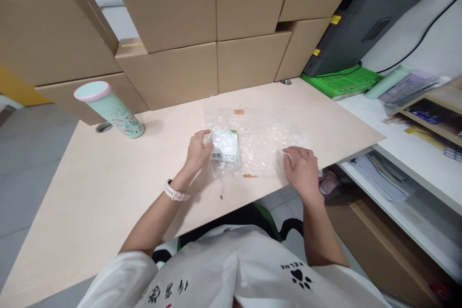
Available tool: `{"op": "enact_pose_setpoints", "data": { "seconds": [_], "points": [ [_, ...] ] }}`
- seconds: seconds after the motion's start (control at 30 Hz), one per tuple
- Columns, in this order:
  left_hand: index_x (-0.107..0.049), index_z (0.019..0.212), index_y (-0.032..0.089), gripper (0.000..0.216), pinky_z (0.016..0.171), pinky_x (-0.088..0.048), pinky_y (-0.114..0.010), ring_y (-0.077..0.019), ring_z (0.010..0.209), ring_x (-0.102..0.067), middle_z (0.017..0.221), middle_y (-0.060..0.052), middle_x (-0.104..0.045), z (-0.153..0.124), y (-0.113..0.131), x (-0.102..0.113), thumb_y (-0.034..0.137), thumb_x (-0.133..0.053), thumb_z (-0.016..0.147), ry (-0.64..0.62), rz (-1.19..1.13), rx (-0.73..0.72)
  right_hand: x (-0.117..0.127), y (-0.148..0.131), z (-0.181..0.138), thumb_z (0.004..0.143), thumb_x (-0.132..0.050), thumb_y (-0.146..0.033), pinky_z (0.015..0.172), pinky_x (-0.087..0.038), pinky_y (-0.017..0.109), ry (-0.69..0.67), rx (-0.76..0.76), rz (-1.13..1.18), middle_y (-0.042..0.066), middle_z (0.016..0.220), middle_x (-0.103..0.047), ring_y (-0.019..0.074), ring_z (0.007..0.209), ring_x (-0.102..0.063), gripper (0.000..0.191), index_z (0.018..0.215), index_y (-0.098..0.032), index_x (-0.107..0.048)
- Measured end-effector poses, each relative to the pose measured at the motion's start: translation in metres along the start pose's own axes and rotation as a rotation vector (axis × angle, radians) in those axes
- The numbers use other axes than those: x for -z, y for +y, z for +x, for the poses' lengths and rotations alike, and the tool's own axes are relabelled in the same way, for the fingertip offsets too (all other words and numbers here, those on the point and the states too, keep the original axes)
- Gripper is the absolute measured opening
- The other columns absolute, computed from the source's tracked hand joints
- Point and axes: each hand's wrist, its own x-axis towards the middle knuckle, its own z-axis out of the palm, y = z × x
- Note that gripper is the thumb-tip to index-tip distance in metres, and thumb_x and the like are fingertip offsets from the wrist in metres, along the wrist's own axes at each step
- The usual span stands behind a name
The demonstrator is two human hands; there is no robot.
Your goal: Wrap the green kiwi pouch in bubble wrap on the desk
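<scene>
Packet: small, flat, white pack with a green edge (224, 147), lying on the desk near its front edge and covered by a fold of clear wrap.
Bubble wrap: clear sheet (265, 132) spread flat on the desk, reaching from the packet across to the right hand; its left end is bunched over the packet.
Left hand: left hand (198, 151) is at the packet's left side, with fingers curled round that edge and gripping packet and wrap together.
Right hand: right hand (301, 169) is palm down on the near right corner of the bubble wrap, fingers loosely spread and closed on nothing.
Packet to hands: touching the left hand, well apart from the right hand, and lying between the two, much closer to the left.
Watch: pale pink band (176, 193) on the left wrist.
Tape bits: one brownish scrap (238, 111) at the far edge of the wrap, another (250, 175) at the near edge just right of the packet.
Tumbler: mint-green cup with a pink-rimmed lid (110, 108), tilted in this view, at the far left of the desk and well apart from the hands.
Desk: pale wood top (108, 187).
Boxes: brown cartons (202, 19) stacked along the back of the desk.
Right side: black machine (364, 14) with a green tray (341, 82) in front of it.
</scene>
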Motion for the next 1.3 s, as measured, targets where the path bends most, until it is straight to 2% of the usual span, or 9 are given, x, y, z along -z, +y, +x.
{"op": "enact_pose_setpoints", "data": {
  "seconds": [0.2,0.4,0.47,0.6,0.67,0.77,0.9,1.1,1.3],
  "points": [
    [-0.06,0.119,0.02,0.042,0.083,-0.055,-0.039,-0.0207,0.089,-0.065,0.113,-0.01,-0.064,-0.015,0.005,-0.015,0.02,-0.064,0.078,-0.1,-0.259,0.16,-0.026,-0.081,-0.002,0.101,-0.044,-0.04,0.1,-0.043,0.051,-0.191,0.146,0.307,0.012,0.121,-0.069,0.0318,0.118,-0.056,0.034,0.103,-0.021,-0.073],
    [-0.055,0.114,0.02,0.036,0.078,-0.058,-0.036,-0.0165,0.08,-0.068,0.104,-0.008,-0.065,-0.015,0.021,-0.014,0.03,-0.068,0.082,-0.274,-0.733,0.443,-0.027,-0.105,0.004,0.093,-0.058,-0.045,0.093,-0.052,0.045,-0.148,-0.111,0.657,0.011,0.114,-0.071,0.0283,0.108,-0.064,0.035,0.118,-0.02,-0.063],
    [-0.056,0.107,0.018,0.032,0.076,-0.058,-0.037,-0.0176,0.076,-0.068,0.096,-0.008,-0.067,-0.006,0.021,-0.01,0.037,-0.066,0.083,-0.289,-0.813,0.526,-0.022,-0.112,0.003,0.094,-0.057,-0.038,0.095,-0.052,0.043,-0.139,-0.043,0.723,0.009,0.118,-0.07,0.0258,0.111,-0.064,0.034,0.124,-0.022,-0.06],
    [-0.057,0.102,0.017,0.027,0.07,-0.054,-0.028,-0.0166,0.076,-0.065,0.087,-0.006,-0.065,0.013,0.011,0.007,0.04,-0.056,0.088,0.035,-0.719,0.542,-0.02,-0.127,-0.004,0.096,-0.058,-0.04,0.114,-0.04,0.048,-0.27,0.34,0.643,0.008,0.142,-0.06,0.0261,0.138,-0.048,0.037,0.131,-0.027,-0.059],
    [-0.056,0.11,0.018,0.029,0.068,-0.051,-0.024,-0.015,0.077,-0.064,0.089,-0.003,-0.064,0.018,0.004,0.016,0.035,-0.057,0.086,0.133,-0.657,0.52,-0.027,-0.128,-0.009,0.096,-0.059,-0.047,0.118,-0.034,0.051,-0.36,0.418,0.557,0.009,0.152,-0.051,0.0281,0.147,-0.037,0.044,0.135,-0.027,-0.058],
    [-0.053,0.123,0.017,0.046,0.063,-0.048,-0.024,-0.0144,0.072,-0.062,0.087,-0.002,-0.063,0.022,-0.003,0.027,0.023,-0.064,0.078,0.147,-0.586,0.53,-0.04,-0.121,-0.016,0.094,-0.06,-0.053,0.119,-0.031,0.055,-0.45,0.431,0.446,0.013,0.16,-0.039,0.0315,0.152,-0.028,0.057,0.143,-0.024,-0.052],
    [-0.052,0.129,0.017,0.062,0.057,-0.042,-0.024,-0.0127,0.059,-0.056,0.077,0.001,-0.062,0.024,-0.011,0.032,0.011,-0.068,0.069,0.135,-0.485,0.515,-0.049,-0.116,-0.02,0.095,-0.059,-0.051,0.119,-0.03,0.057,-0.486,0.418,0.395,0.015,0.16,-0.038,0.032,0.152,-0.028,0.061,0.149,-0.025,-0.045],
    [-0.061,0.079,0.015,0.014,0.05,-0.037,-0.022,-0.0094,0.046,-0.048,0.055,0.003,-0.056,0.022,-0.02,0.03,0.012,-0.07,0.069,0.022,-0.458,0.501,-0.043,-0.136,-0.012,0.092,-0.064,-0.049,0.119,-0.026,0.058,-0.519,0.394,0.369,0.016,0.16,-0.038,0.0328,0.149,-0.032,0.07,0.152,-0.023,-0.039],
    [-0.054,0.066,0.017,0.02,0.046,-0.038,-0.02,-0.0086,0.041,-0.047,0.047,0.005,-0.053,0.02,-0.027,0.03,0.013,-0.071,0.074,-0.003,-0.443,0.49,-0.047,-0.144,-0.009,0.094,-0.061,-0.043,0.116,-0.029,0.058,-0.509,0.394,0.35,0.015,0.164,-0.029,0.0353,0.146,-0.034,0.059,0.148,-0.028,-0.046]
  ]
}}
